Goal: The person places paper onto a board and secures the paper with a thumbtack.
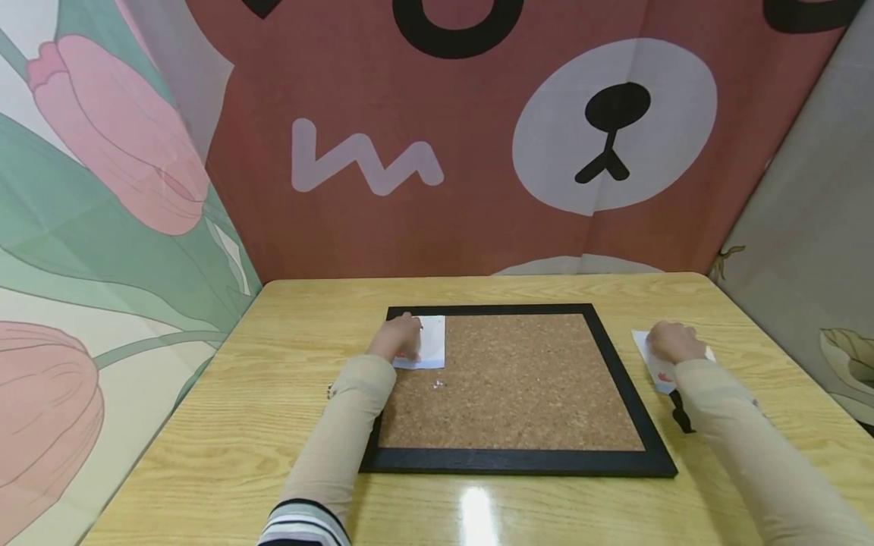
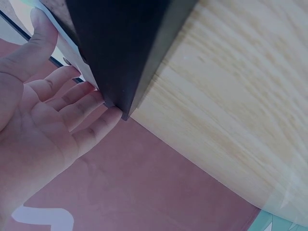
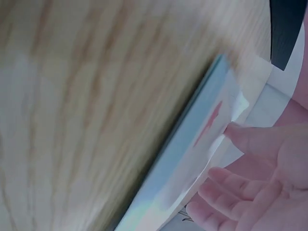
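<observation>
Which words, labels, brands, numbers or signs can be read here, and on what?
None readable.
White sheet on the corkboard: red speck, too small.
White paper on the table: red mark, too blurred.
Backdrop: pale zigzag, apparently drawing, not lettering.

The left hand (image 1: pixel 398 337) covers part of the white card (image 1: pixel 432 345), and the clear specks (image 1: pixel 438 385) are too small to identify.

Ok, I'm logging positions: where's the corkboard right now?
In the head view, the corkboard lies on the table just right of centre, with the left hand at its far-left corner.
</observation>
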Tool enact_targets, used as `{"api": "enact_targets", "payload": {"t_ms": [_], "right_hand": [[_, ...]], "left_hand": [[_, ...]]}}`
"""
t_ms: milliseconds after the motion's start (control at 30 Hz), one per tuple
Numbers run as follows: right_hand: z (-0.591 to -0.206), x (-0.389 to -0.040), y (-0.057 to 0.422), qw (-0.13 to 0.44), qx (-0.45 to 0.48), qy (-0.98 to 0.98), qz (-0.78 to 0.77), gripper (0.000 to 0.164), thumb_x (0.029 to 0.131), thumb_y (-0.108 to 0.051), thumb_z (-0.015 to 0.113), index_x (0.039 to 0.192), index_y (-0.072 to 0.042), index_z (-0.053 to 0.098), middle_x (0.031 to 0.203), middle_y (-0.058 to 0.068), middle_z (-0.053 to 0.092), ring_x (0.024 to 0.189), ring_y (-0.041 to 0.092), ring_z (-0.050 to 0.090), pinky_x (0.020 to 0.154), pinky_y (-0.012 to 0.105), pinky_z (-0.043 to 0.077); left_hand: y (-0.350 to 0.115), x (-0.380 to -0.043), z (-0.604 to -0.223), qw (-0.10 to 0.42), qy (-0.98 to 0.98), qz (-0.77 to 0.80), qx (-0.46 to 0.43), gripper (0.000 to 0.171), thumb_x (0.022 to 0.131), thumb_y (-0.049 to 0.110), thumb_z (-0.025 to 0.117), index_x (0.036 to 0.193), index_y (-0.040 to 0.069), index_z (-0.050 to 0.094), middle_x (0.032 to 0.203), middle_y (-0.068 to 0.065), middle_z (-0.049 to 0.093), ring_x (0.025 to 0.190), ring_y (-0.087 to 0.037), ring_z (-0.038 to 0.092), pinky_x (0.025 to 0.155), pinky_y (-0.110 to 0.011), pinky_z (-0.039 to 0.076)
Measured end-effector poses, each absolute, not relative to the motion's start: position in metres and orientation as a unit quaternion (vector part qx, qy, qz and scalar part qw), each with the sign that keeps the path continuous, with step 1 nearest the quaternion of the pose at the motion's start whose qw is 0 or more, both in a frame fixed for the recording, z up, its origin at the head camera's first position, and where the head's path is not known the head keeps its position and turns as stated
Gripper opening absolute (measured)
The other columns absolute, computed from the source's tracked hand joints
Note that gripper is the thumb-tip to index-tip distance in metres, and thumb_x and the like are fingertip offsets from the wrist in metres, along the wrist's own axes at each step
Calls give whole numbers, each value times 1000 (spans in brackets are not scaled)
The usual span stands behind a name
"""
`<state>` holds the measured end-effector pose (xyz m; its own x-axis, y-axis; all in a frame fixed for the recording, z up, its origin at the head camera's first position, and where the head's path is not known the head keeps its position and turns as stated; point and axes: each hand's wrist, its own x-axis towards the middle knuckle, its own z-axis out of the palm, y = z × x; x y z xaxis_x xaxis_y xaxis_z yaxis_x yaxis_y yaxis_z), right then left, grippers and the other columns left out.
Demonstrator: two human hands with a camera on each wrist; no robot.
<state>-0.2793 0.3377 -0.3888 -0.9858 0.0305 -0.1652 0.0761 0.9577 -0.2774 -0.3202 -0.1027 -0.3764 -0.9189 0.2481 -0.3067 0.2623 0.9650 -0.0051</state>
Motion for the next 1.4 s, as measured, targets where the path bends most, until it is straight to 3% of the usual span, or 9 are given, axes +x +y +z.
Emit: {"api": "enact_targets", "payload": {"t_ms": [100, 300, 467, 600, 900, 1033, 1267, 1400], "right_hand": [[-389, -277, 340, 77, 10, 988, -134, 31, 86, -1, 39, 111, 10, 55, 112, 38, 45, 91, 54, 42, 65, 54, 39], [-390, -275, 343, 59, 2, 990, -131, 29, 82, 2, 45, 108, 9, 57, 110, 37, 47, 84, 49, 48, 59, 46, 40], [-392, -274, 348, 33, -28, 989, -144, 28, 75, 3, 57, 102, 13, 57, 103, 36, 52, 87, 49, 50, 65, 48, 43], [-394, -274, 353, 35, -2, 987, -157, 39, 75, -4, 66, 104, 17, 49, 103, 36, 50, 92, 51, 46, 74, 54, 40], [-393, -277, 353, 101, 162, 969, -155, 39, 78, -25, 67, 88, 9, 50, 83, 25, 51, 79, 39, 46, 65, 44, 39], [-393, -275, 356, 102, 164, 968, -162, 43, 77, -29, 68, 87, 9, 51, 81, 24, 50, 78, 40, 44, 64, 44, 38], [-391, -269, 361, 86, 138, 973, -167, 56, 72, -36, 71, 94, 12, 50, 87, 31, 49, 85, 51, 42, 63, 48, 38], [-390, -268, 363, 83, 135, 973, -165, 59, 70, -38, 73, 91, 12, 51, 85, 30, 50, 82, 49, 44, 63, 47, 38]], "left_hand": [[-106, -331, -387, 149, 979, -25, 138, 57, 68, 24, 79, 115, 3, 55, 107, -14, 49, 91, -22, 49, 78, -36, 44], [-103, -323, -378, 155, 979, -26, 128, 55, 70, 22, 77, 117, 3, 54, 109, -13, 49, 93, -22, 48, 80, -36, 43], [-103, -316, -375, 140, 980, -29, 136, 55, 70, 23, 77, 117, 4, 55, 107, -12, 50, 89, -20, 48, 79, -36, 43], [-103, -314, -374, 136, 980, -28, 140, 56, 69, 24, 77, 117, 3, 55, 108, -13, 50, 89, -21, 48, 79, -37, 43], [-104, -314, -374, 144, 981, -16, 132, 58, 72, 25, 75, 121, 3, 52, 115, -15, 48, 99, -24, 49, 86, -41, 40], [-104, -314, -374, 143, 981, -16, 131, 59, 72, 25, 75, 121, 3, 52, 115, -15, 48, 98, -24, 49, 86, -41, 40], [-104, -312, -372, 145, 981, -14, 131, 58, 73, 25, 75, 121, 3, 52, 116, -15, 47, 99, -24, 48, 86, -41, 40], [-104, -312, -372, 146, 981, -9, 127, 57, 72, 24, 75, 120, 3, 52, 116, -16, 47, 95, -23, 48, 83, -40, 41]]}}
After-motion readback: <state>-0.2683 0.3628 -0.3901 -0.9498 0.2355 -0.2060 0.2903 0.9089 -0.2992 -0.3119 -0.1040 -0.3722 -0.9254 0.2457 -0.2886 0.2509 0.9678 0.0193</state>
